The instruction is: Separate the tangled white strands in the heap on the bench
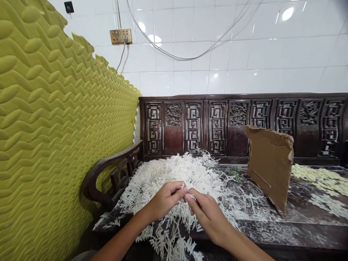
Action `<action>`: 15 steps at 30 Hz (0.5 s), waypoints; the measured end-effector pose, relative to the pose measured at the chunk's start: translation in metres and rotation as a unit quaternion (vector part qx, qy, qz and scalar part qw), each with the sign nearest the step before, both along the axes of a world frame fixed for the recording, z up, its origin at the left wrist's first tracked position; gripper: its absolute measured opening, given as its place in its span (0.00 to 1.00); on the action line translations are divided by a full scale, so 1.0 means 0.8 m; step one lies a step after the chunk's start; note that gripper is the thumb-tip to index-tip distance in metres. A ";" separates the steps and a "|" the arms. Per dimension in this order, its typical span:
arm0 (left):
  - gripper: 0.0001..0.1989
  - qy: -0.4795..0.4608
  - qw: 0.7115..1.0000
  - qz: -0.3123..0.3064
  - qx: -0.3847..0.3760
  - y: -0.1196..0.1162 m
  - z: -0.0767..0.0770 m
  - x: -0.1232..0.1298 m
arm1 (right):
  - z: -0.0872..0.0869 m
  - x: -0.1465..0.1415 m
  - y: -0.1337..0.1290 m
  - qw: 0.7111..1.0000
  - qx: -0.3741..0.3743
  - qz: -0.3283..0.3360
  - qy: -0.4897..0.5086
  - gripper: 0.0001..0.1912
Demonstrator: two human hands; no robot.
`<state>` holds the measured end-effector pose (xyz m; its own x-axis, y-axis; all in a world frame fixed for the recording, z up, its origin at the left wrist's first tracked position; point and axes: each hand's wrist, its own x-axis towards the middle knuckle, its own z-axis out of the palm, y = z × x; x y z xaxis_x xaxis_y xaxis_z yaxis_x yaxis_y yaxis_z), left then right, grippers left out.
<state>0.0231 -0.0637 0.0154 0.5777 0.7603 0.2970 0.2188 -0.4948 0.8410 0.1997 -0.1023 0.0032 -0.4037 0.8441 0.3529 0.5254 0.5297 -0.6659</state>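
The left grip (165,200) and right grip (208,216) pinch a thin white sprig (190,194) together, just above a heap of white sprigs (174,174).

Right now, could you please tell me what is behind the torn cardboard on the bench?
The carved dark wood backrest rises behind the cardboard, with green sprigs just left of it and pale yellow pieces to its right. Whatever lies directly behind it is hidden.

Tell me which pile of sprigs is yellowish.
The pale yellow pile at the back right, beyond the torn cardboard; the big heap under the left hand and right hand is white.
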 end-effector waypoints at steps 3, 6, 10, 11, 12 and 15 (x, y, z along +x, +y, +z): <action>0.20 0.016 1.000 0.002 0.000 0.000 0.001 0.000 | -0.001 -0.001 -0.002 1.000 -0.001 0.006 0.006 0.19; 0.20 0.025 1.000 -0.003 -0.011 -0.002 0.001 -0.001 | -0.003 -0.002 -0.002 0.999 -0.021 0.017 0.026 0.20; 0.21 -0.015 0.997 -0.047 -0.058 -0.005 0.001 -0.001 | -0.006 -0.003 -0.002 0.990 -0.070 0.047 0.111 0.23; 0.21 -0.033 0.995 -0.059 -0.079 -0.005 0.001 0.000 | -0.007 -0.004 -0.002 0.986 -0.079 0.054 0.135 0.24; 0.21 -0.051 0.991 -0.067 -0.101 -0.005 0.000 0.001 | -0.006 -0.004 -0.001 0.982 -0.086 0.060 0.157 0.25; 0.21 -0.094 0.981 -0.074 -0.155 -0.004 -0.001 0.004 | -0.003 -0.006 -0.001 0.970 -0.104 0.072 0.210 0.24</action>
<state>0.0262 -0.0667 0.0146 0.6458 0.7427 0.1769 -0.0092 -0.2241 0.9745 0.1950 -0.1031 0.0010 -0.3796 0.8607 0.3393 0.1159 0.4080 -0.9056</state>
